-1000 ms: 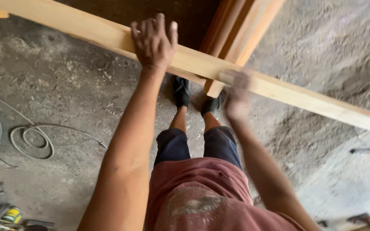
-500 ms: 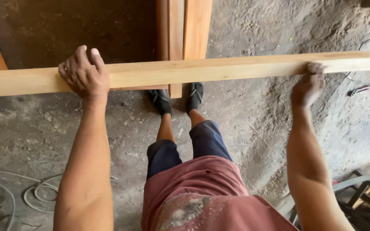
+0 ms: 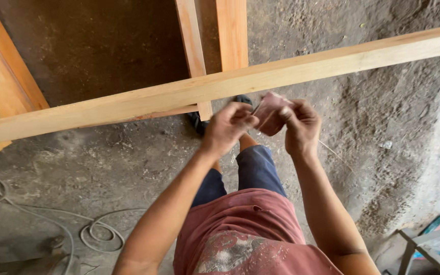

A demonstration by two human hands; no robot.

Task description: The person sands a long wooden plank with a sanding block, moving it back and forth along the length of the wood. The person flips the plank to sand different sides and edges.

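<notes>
over dusty floor (image 3: 103, 158), plank (image 3: 128, 104) spans left-right, rising right.

The long wooden beam (image 3: 240, 81) runs out of frame at both the left and right edges; neither end is visible. It hides the lower ends of two upright boards (image 3: 215, 35), whose tops are cut off by the upper edge. The left hand (image 3: 227, 127) and right hand (image 3: 301, 127) are motion-blurred, as is the small reddish-brown sheet (image 3: 271, 112) pinched between them; its material cannot be determined. The shoes (image 3: 197, 122) are largely concealed behind beam and hands.
</notes>
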